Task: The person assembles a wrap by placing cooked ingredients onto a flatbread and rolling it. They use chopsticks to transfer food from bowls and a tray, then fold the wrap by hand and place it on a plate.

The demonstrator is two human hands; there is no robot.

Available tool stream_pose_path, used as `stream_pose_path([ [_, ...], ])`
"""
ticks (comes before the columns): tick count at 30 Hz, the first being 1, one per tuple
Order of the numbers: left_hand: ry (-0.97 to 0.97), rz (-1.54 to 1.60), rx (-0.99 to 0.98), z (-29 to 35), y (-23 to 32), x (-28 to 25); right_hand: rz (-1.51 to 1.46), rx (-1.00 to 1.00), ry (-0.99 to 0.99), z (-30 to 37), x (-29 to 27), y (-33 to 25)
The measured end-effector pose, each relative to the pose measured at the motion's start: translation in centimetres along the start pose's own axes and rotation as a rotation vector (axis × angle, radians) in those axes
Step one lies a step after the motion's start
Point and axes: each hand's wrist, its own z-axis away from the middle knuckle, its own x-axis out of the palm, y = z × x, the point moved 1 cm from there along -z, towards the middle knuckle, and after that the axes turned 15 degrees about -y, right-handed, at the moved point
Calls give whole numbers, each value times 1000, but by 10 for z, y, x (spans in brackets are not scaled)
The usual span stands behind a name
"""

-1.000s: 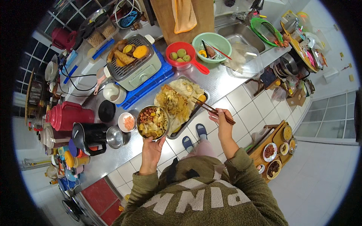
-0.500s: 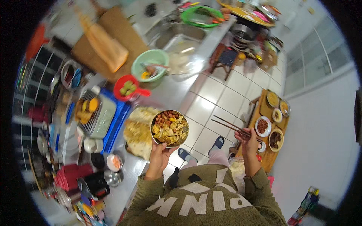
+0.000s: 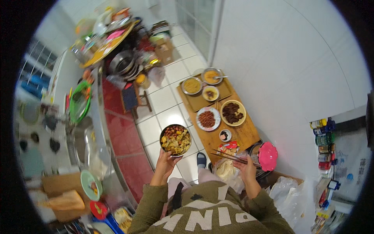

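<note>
My left hand [image 3: 166, 167] grips the rim of a metal bowl [image 3: 175, 140] filled with yellow chopped food and reddish-brown nuts. In my right hand [image 3: 248, 170] is a pair of dark chopsticks [image 3: 230, 156], their tips pointing left over the near end of a low wooden table [image 3: 244, 132]. On that table stand a white plate of reddish nuts [image 3: 206, 119], a cream bowl of dark brown pieces [image 3: 233, 113], a small white dish [image 3: 224, 135], and bowls of yellow food [image 3: 192, 85]. Beside my right hand are a pink scalloped item [image 3: 268, 156] and a plastic bag with pale contents [image 3: 227, 172].
Along the left runs a counter with a sink [image 3: 80, 142], a green basket [image 3: 80, 102], a light green bowl [image 3: 86, 183] and a cutting board [image 3: 56, 181]. A small stool [image 3: 130, 97] stands beyond. Spice jars [image 3: 325, 147] line the right; a white wall borders the table.
My view has swung right, from the counter toward the low table. The bowl and chopsticks stay in my hands; the chopsticks are now over the table's near end.
</note>
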Motion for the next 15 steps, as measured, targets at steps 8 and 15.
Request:
stream_pose_path([
  [8, -185, -164, -311, -270, -63, 41, -208, -135, 413, 11, -78, 3],
  [15, -351, -240, -505, -406, -147, 66, -386, -233, 737, 35, -70, 49],
])
